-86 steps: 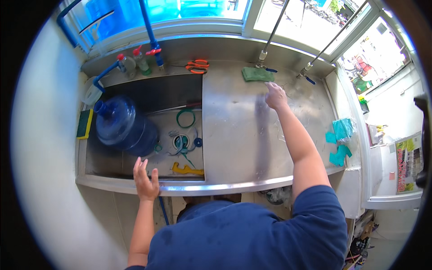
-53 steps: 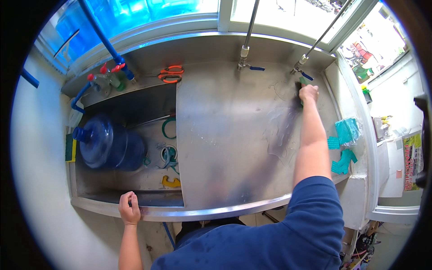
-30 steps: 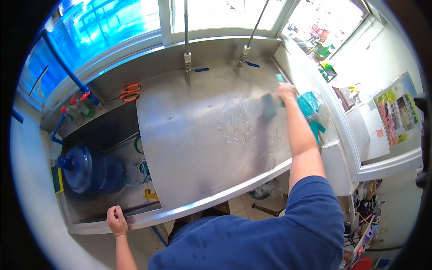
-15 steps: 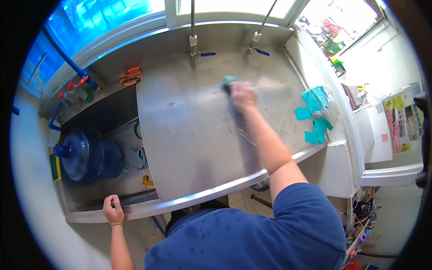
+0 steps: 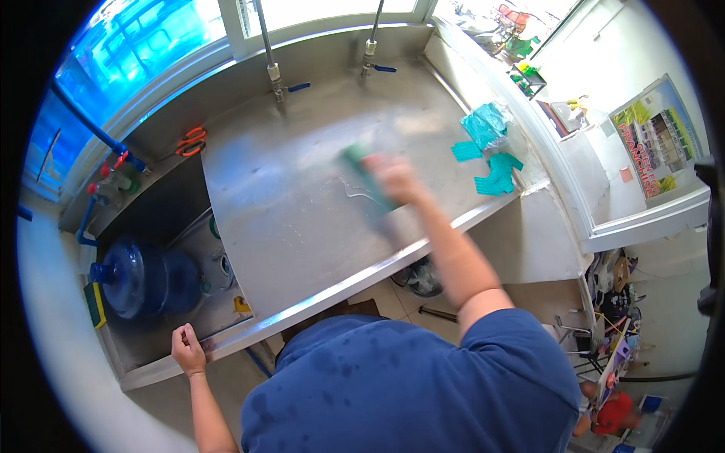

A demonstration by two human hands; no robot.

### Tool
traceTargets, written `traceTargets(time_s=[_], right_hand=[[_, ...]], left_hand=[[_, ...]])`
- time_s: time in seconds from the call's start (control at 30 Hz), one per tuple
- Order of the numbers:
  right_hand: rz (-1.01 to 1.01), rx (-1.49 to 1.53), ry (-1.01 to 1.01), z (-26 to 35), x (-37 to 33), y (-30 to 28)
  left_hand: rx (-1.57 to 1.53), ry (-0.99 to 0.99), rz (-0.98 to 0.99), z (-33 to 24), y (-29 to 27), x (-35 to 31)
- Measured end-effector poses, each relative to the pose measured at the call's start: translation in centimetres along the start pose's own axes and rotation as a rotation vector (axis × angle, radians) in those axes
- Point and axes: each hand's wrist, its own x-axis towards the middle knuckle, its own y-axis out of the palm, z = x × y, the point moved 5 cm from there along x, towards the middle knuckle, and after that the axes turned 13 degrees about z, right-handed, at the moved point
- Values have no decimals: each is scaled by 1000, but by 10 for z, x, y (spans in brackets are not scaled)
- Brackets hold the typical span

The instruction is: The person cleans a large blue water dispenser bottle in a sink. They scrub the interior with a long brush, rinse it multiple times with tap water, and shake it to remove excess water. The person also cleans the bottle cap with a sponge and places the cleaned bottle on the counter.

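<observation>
My right hand is closed around a long green tool, smeared by motion, so its kind is unclear. It is over the steel counter, where a thin wet line and drops show beside the tool. My left hand is curled at the front rim of the steel sink, with nothing visible in it. Inside the sink basin a large blue water jug lies on its side, next to a small yellow item.
Orange-handled scissors lie behind the basin. Two taps with blue levers stand at the back. Teal cloths and a teal packet are at the right end. A yellow-green sponge sits at the left wall.
My right hand has swept the green tool nearer to the counter's front edge. The whole view has turned and shifted, while my left hand stays at the sink rim.
</observation>
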Motion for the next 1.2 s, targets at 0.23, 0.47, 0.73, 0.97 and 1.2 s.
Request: traceTargets(time_s=[0.23,0.47,0.73,0.97,1.2], right_hand=[[-457,-613,289,-160,-73,-133],[-450,-619,309,-138,-76,-58],[-481,-284,324,-37,-101,60],[-146,9,-337,115,-57,212],[335,447,-206,155,-9,239]], left_hand=[[1,-31,4,5,1,1],[-22,-23,46,12,2,0],[-100,-48,61,19,3,0],[-100,-38,45,20,3,-1],[-90,-83,50,18,1,-1]])
